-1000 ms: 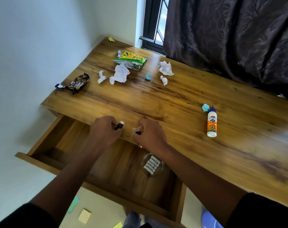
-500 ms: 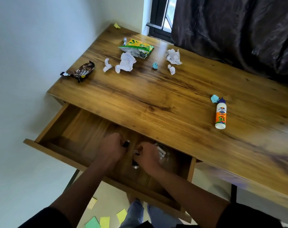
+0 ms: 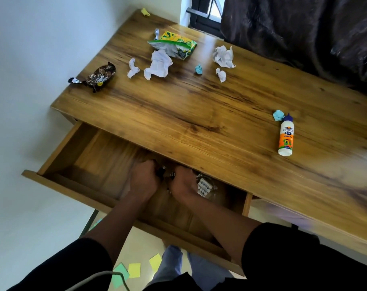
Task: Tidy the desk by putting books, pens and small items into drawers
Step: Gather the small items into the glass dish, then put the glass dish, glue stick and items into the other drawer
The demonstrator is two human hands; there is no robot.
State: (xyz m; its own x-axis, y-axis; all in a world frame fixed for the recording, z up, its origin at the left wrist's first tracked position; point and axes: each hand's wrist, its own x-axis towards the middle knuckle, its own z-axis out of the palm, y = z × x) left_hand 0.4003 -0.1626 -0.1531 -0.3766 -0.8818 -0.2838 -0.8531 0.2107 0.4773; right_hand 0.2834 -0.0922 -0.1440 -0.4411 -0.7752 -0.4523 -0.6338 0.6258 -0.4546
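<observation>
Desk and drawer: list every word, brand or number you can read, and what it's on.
"FEVICOL" and "MR": on the glue bottle; smaller print below is too small to read.
Brown wrapper: yellow lettering, too blurred to read.
Green packet: print unreadable.
Clear case in the drawer: markings too small to read.

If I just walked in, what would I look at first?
Probably the two hands, left and right, down in the open drawer at the desk's front, each gripping a small dark thing. Next, the orange and white glue bottle lying alone on the right of the desk. Then the crumpled papers and snack wrappers scattered at the far end.
</observation>
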